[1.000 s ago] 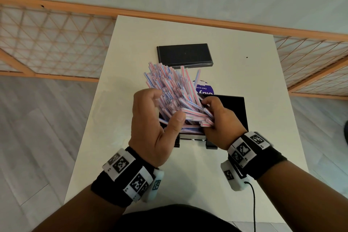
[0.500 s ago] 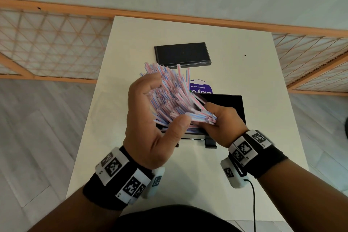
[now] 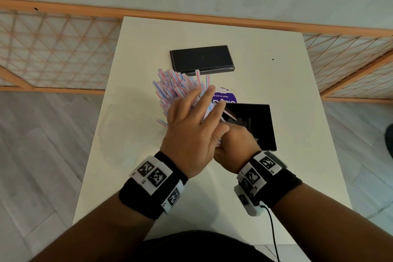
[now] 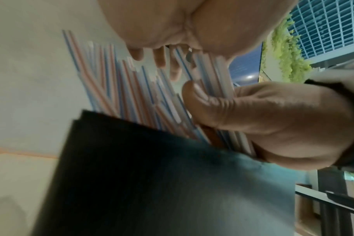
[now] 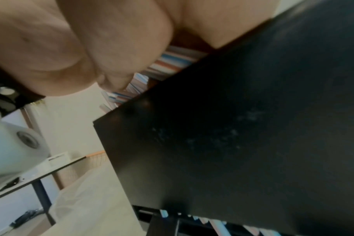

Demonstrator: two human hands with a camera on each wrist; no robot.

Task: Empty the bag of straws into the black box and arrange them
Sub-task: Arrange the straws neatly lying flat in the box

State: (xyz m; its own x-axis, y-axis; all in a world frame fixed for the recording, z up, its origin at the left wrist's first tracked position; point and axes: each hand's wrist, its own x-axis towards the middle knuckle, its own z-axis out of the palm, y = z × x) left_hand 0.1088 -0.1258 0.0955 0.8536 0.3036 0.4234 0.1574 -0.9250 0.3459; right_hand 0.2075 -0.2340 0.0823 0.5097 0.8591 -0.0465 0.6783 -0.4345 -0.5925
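figure: squaring up the straw bundle over the black box

head view, left to right. at about 10 o'clock from the hands, the straws fan upward and away, their free ends splayed over the white table and pointing toward the black lid at 12 o'clock. the left hand lies across the bundle with its fingers extended and loose, pressing flat on the straws rather than closing round them. to its right, at 3 o'clock, the right hand has its fingers curled round the near ends of the same bundle, a closed grasp confirmed in the left wrist view, where its thumb clamps the straws just above the wall of the black box. the black box sits at 2 o'clock from the hands, open, with a dark insert visible inside; a purple label shows just behind it, and whether it belongs to the emptied bag cannot be told. the right wrist view shows more straws between the palm and the box's wall.

step in hand, as judged: the bag appears emptied and the arranging is under way, the bundle held but not yet laid level. the next move calls for gathering the fanned ends parallel with the flat hand, then lowering the bundle lengthwise into the box without letting the outer straws slip over the rim.
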